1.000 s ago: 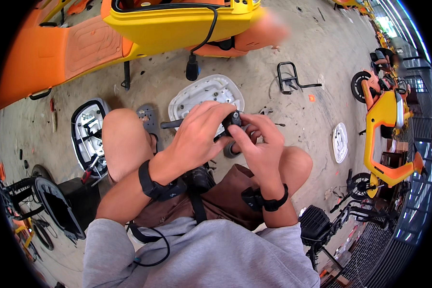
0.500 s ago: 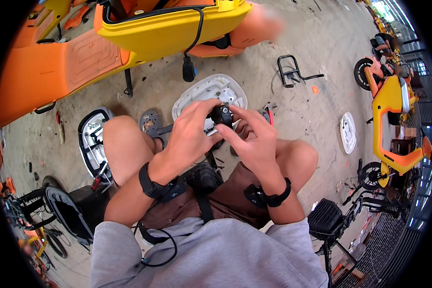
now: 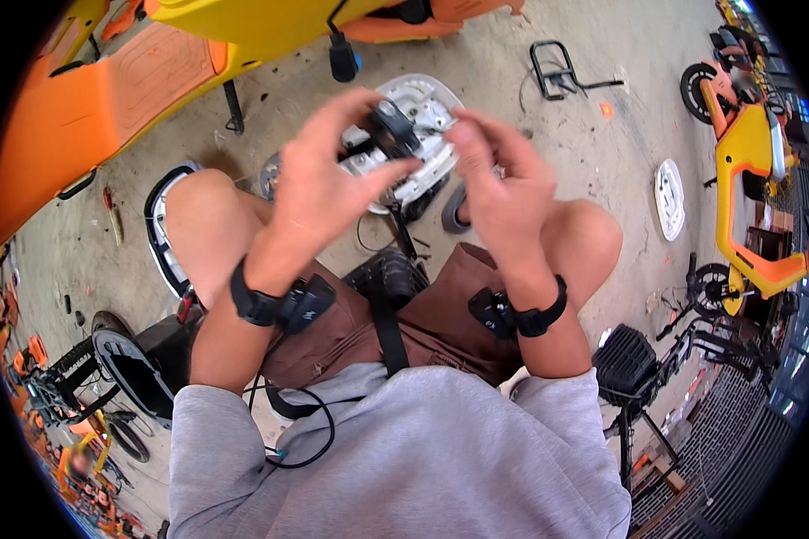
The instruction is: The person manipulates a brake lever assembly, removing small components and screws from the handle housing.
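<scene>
1. Far left, an orange-and-yellow scooter body [image 3: 72, 126] runs off the top edge; more of it is cut off than half a second ago.
2. A red-handled tool [image 3: 111, 216] lies on the floor; its exact kind is too small to tell.
3. A white shell with a black rim [image 3: 159, 235] is now mostly hidden behind your left knee.
4. Your left hand [image 3: 310, 175] has risen in the view, fingers and thumb curved around a black part.
5. That black part [image 3: 394, 126] sits in your left hand, over the floor panel; blur hides its details. Earlier, both hands met on it.
6. Beneath, the white panel [image 3: 440, 94] lies partly covered by your hands.
7. Your right hand [image 3: 512, 175] has come away from the black part. Its fingertips are blurred, so you cannot tell whether they pinch something small.
8. A black tubular bracket [image 3: 562, 81] lies beyond, on the floor.
9. Further right lies a white oval panel [image 3: 669, 199].
10. Far right stands a yellow-and-orange scooter [image 3: 733, 193], bent by the lens.
</scene>
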Available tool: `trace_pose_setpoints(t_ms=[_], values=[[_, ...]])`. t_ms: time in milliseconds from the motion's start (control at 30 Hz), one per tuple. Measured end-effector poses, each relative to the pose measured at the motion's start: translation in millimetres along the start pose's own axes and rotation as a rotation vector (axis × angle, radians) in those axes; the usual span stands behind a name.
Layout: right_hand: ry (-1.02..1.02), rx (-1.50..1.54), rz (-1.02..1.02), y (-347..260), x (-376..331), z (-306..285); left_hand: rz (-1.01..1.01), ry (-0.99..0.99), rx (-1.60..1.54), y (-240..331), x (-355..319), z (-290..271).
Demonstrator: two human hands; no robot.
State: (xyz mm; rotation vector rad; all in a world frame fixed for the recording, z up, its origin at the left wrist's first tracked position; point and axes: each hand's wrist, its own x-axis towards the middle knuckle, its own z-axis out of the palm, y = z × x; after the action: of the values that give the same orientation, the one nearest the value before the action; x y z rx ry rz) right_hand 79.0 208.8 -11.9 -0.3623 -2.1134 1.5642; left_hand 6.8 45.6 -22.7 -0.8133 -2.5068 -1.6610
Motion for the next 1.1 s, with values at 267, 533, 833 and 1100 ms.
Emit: trace_pose_setpoints(t_ms=[267,533,833,1100], values=[[0.120,0.440,0.448,12,7,-27,-0.232,0.079,-0.171,-15,4,-34],[0.163,0.701,1.023,119,31,12,-0.237,0.258,-0.269,-18,4,-60],[-0.661,-0.706,0.690,321,-69,39,-0.306,0.320,-0.369,-13,-1,-76],[-1.044,-1.046,0.748,341,-109,13,-0.321,0.234,-0.208,-13,-5,-80]])
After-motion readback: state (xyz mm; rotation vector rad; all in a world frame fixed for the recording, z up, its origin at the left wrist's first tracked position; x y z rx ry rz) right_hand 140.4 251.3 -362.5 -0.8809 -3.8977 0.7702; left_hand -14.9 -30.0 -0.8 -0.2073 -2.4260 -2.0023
